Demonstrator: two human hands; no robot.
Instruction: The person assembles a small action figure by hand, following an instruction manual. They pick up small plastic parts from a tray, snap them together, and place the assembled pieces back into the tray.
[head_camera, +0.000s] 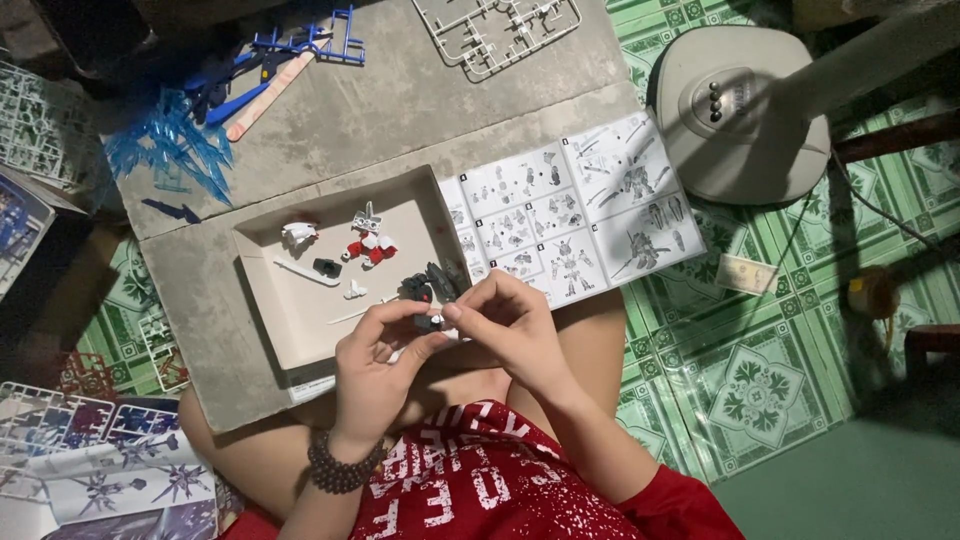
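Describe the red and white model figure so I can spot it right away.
Find the shallow cardboard tray on the grey board, left of the instruction sheet. The red and white figure lies near the tray's far wall. It is the only piece with red; the parts around it are white or dark.

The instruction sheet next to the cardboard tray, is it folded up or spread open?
Spread open. The instruction sheet lies flat beside the tray, several panels of diagrams showing side by side.
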